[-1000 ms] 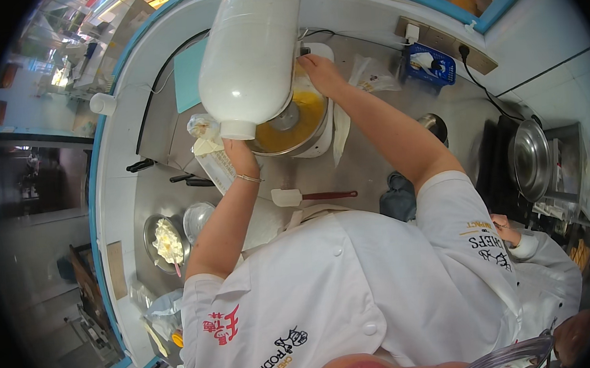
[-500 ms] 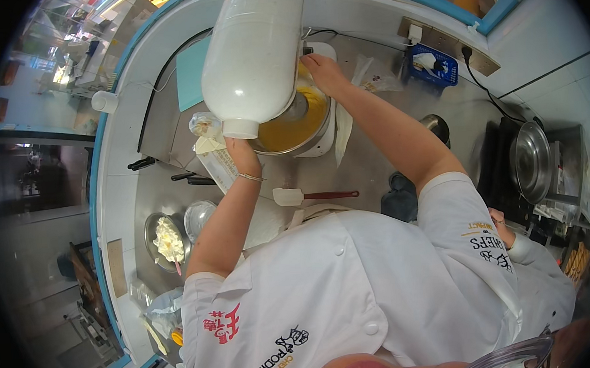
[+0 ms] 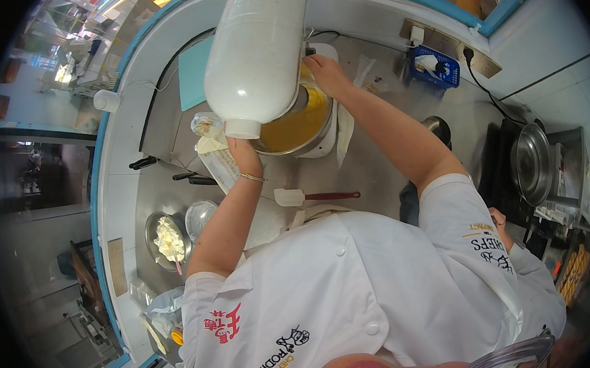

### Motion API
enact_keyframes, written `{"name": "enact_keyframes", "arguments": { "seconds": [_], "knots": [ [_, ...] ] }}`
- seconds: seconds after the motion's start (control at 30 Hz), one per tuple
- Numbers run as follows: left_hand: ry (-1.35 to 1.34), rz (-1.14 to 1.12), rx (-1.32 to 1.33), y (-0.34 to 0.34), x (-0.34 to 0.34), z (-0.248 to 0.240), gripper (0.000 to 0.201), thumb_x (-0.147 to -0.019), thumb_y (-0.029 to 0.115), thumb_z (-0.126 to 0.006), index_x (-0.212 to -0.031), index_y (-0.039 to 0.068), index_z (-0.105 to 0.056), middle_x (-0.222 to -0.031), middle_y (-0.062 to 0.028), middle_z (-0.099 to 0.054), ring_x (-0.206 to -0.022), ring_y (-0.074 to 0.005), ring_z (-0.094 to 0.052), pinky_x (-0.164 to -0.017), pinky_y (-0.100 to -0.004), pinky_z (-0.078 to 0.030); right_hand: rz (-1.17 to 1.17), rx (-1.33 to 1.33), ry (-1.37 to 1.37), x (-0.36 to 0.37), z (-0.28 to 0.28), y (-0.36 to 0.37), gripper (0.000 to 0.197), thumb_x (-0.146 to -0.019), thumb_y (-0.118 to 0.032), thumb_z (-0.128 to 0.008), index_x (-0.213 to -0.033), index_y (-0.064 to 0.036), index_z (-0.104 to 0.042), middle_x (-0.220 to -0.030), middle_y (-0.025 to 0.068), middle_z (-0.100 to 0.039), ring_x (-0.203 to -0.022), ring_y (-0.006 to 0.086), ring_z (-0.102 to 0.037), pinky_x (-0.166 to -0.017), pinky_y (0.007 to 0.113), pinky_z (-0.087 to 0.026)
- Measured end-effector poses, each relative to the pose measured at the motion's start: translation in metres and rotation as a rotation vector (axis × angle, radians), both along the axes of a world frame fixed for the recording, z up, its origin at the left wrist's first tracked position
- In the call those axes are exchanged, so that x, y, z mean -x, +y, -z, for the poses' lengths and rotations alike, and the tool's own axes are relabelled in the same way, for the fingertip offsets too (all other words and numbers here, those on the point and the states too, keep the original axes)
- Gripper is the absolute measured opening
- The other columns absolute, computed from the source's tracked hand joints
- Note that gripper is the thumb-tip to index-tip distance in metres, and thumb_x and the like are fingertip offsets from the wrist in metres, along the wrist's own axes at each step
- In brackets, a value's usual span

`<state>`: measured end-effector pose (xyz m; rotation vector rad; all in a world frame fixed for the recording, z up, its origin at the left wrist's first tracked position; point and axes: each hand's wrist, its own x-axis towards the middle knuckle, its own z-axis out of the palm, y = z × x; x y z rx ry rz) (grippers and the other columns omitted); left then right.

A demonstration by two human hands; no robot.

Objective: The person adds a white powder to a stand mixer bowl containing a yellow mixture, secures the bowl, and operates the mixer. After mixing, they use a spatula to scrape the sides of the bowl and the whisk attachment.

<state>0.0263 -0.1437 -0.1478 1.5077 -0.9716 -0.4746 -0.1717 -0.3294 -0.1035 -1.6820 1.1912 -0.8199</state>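
Observation:
A large white stand mixer (image 3: 252, 67) rises in front of me, with yellow batter (image 3: 288, 131) in its metal bowl (image 3: 306, 147). The mixer head hides part of the bowl. My left hand (image 3: 243, 153) is at the bowl's left side, its fingers out of sight behind the mixer head. My right hand (image 3: 326, 76) reaches to the mixer's far right side, just below a small dark knob (image 3: 309, 50). Its fingers are bent and held together against the mixer there; what they grip is hidden. A spatula (image 3: 290, 197) with a white blade and red handle lies nearer me.
At left stands a metal bowl (image 3: 150, 238) of pale, creamy lumps (image 3: 169, 239). An opened wrapper (image 3: 218, 163) lies beside the mixer bowl. A blue basket (image 3: 446, 71) sits at the back right, below sockets with a hanging cord. A metal pan (image 3: 533, 160) and another person's hand (image 3: 500, 228) are at right.
Both my hands stay in place at the mixer. The person at right has shifted slightly, and less of a dark shape beyond my right elbow shows now.

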Motion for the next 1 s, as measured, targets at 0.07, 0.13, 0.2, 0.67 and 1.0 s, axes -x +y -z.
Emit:
{"name": "enact_keyframes", "arguments": {
  "seconds": [0.07,0.13,0.2,0.67,1.0],
  "knots": [
    [0.001,0.005,0.008,0.0,-0.001,0.002,0.048,-0.094,0.021,-0.046,-0.136,-0.002,-0.039,-0.129,-0.0104,-0.049,-0.117,-0.0197,-0.046,-0.099,-0.0307,-0.036,-0.008,-0.01,0.003,0.0,-0.001,0.0,0.041,-0.095,-0.036,-0.047,-0.114,-0.0031,-0.062,-0.108,0.0195,-0.064,-0.101,0.0351,-0.06,-0.087,0.038,-0.044],
    [-0.048,0.011,-0.002,0.0,-0.002,0.003,0.048,-0.094,0.021,-0.046,-0.136,-0.002,-0.039,-0.129,-0.0104,-0.049,-0.116,-0.0196,-0.046,-0.098,-0.0306,-0.037,0.005,-0.01,0.017,0.0,0.001,-0.002,0.041,-0.095,-0.036,-0.046,-0.114,-0.003,-0.062,-0.108,0.0196,-0.064,-0.101,0.0353,-0.06,-0.087,0.039,-0.044],
    [-0.224,0.023,-0.026,0.001,-0.006,0.005,0.047,-0.094,0.021,-0.046,-0.135,-0.002,-0.04,-0.129,-0.0105,-0.049,-0.116,-0.0196,-0.047,-0.098,-0.0305,-0.037,0.008,0.001,0.022,-0.001,0.003,-0.003,0.041,-0.095,-0.035,-0.046,-0.114,-0.0029,-0.062,-0.108,0.0197,-0.064,-0.101,0.0355,-0.059,-0.087,0.039,-0.044],
    [0.384,-0.052,0.089,-0.009,0.013,-0.021,0.047,-0.095,0.021,-0.045,-0.136,-0.002,-0.039,-0.127,-0.0105,-0.05,-0.115,-0.0196,-0.047,-0.097,-0.0305,-0.038,-0.021,-0.006,0.027,0.001,-0.007,0.002,0.042,-0.095,-0.035,-0.045,-0.115,-0.0029,-0.062,-0.111,0.0191,-0.064,-0.104,0.0352,-0.059,-0.089,0.038,-0.043],
    [0.06,-0.022,-0.001,-0.002,0.005,-0.009,0.048,-0.094,0.022,-0.046,-0.136,-0.001,-0.039,-0.127,-0.01,-0.05,-0.114,-0.0186,-0.048,-0.096,-0.0298,-0.038,-0.005,0.004,0.03,0.0,-0.003,0.0,0.041,-0.095,-0.035,-0.045,-0.115,-0.0031,-0.062,-0.111,0.0192,-0.064,-0.104,0.0354,-0.059,-0.089,0.039,-0.044]
  ]
}}
